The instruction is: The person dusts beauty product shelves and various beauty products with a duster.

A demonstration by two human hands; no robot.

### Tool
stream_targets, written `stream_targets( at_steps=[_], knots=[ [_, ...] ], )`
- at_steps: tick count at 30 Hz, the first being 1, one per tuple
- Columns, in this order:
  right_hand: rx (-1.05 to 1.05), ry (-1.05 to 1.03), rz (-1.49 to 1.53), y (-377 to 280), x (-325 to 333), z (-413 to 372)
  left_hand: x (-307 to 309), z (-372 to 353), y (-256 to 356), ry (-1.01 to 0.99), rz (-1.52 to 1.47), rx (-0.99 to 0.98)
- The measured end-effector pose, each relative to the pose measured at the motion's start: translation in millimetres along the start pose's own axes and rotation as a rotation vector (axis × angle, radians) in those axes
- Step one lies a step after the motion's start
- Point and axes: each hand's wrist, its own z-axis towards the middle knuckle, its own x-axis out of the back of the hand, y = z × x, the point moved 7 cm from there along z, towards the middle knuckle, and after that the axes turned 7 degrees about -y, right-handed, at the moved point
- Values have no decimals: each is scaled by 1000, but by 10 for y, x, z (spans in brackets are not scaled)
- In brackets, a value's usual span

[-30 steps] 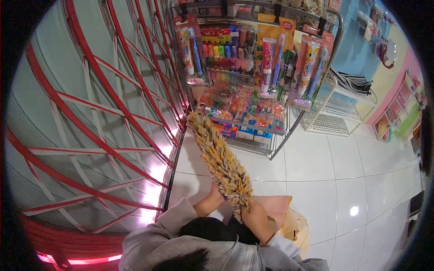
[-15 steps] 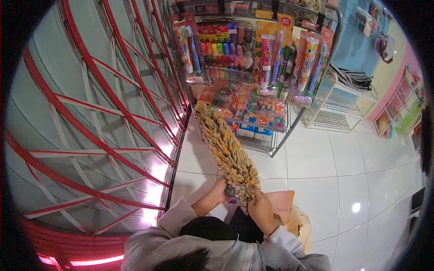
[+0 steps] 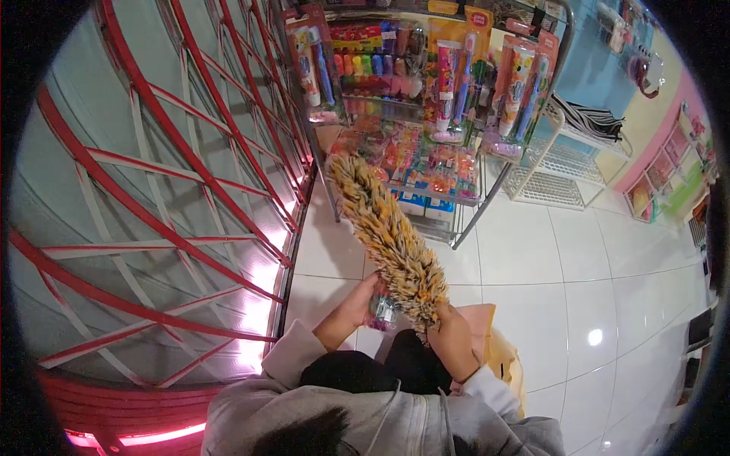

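A fluffy yellow, black and white duster (image 3: 391,243) slants up and left across the middle of the view. My right hand (image 3: 455,343) is closed around its lower end, and its handle is hidden. Just left of that end, my left hand (image 3: 351,311) grips a small clear plastic packet (image 3: 382,311) with coloured contents, too small to make out. The duster's fibres overlap the packet's upper edge. Beyond, the duster's far tip covers the left corner of a rack's lower shelf (image 3: 468,199), which holds colourful small packs.
Toothbrush and toothpaste packs (image 3: 521,95) hang on the rack's front. A red folding metal gate (image 3: 182,182) runs along the left. White wire shelves (image 3: 559,163) stand at back right on the white tile floor (image 3: 525,251). An orange-yellow bag (image 3: 502,372) is by my right arm.
The packet in my left hand shows more from under the duster. The duster's lower end and my right hand have shifted slightly right, and the rack appears a little higher in view.
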Motion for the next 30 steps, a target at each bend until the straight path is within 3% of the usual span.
stream_targets(
  at_steps=[5, 8, 9, 13, 15, 16, 18, 19, 21, 24, 26, 30],
  knots=[
    [120, -175, 21, -117, -195, -295, -78, 35, 84, -161, 16, -196],
    [121, -107, 40, -53, -130, -253, -392, -105, 54, -132, 201, -249],
    [69, -98, 46, 9, -103, -203, -562, -250, 23, 138, 209, -9],
    [-108, 7, 84, 286, 189, -85, -54, 36, -134, 217, 158, -18],
    [-108, 57, 34, 543, 291, -135, -496, -48, -99, 282, 109, -31],
    [-203, -7, 166, 609, 371, -190, -427, -21, -57, 265, 121, -59],
    [-386, -131, 434, 654, 565, -367, -120, 77, 91, 231, 150, -116],
    [-343, -138, 424, 712, 657, -440, -128, 142, 162, 195, 67, -75],
    [-253, -148, 400, 880, 853, -634, -358, 283, 439, 215, 139, -205],
    [-251, -106, 397, 941, 1143, -789, -1077, 408, 838, 365, 164, -369],
    [-201, 44, 367, 911, 1359, -862, -935, 631, 1177, 262, 392, -397],
    [-258, 118, 311, 1153, 1536, -1081, -854, 1308, 1743, 257, 350, -519]
  ],
)
